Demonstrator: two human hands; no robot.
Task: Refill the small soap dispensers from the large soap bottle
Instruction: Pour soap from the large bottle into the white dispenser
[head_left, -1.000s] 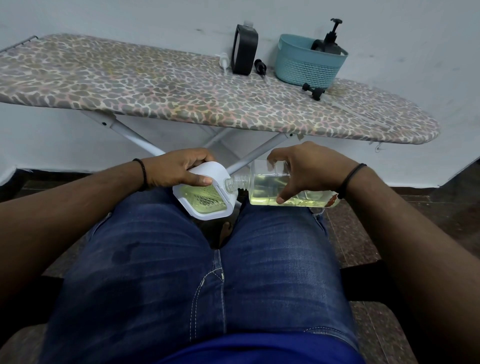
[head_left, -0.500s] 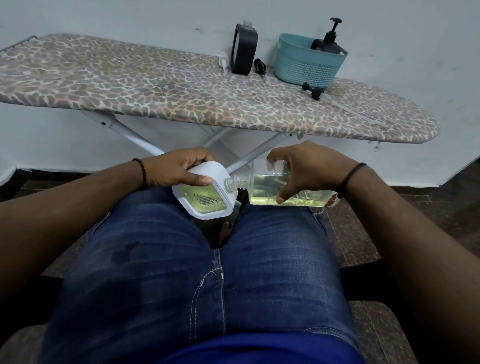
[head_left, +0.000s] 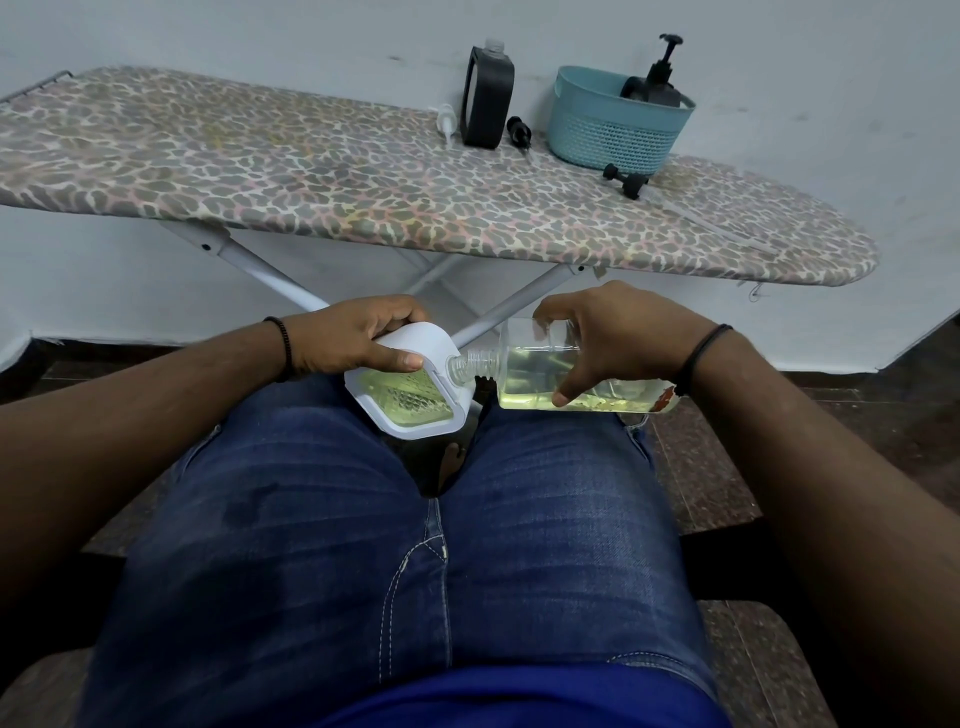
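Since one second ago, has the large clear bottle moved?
No. The large clear bottle keeps its place below the ironing board leg, mouth at the white dispenser.

1. The left hand (head_left: 353, 338) grips a white soap dispenser (head_left: 410, 387) over the lap, thumb across its top.
2. The right hand (head_left: 618, 332) holds a clear large soap bottle (head_left: 524, 371) on its side, its neck touching the dispenser's top; yellow liquid lies along the bottle's lower side.
3. Beyond, on an ironing-board surface (head_left: 311, 176), a black dispenser (head_left: 487, 104) stands with a white pump (head_left: 445, 120) and a black pump (head_left: 519, 132) lying just beside it.
4. A teal basket (head_left: 608, 130) there holds a black pump bottle (head_left: 655, 83); another black pump (head_left: 627, 181) lies in front of the basket.
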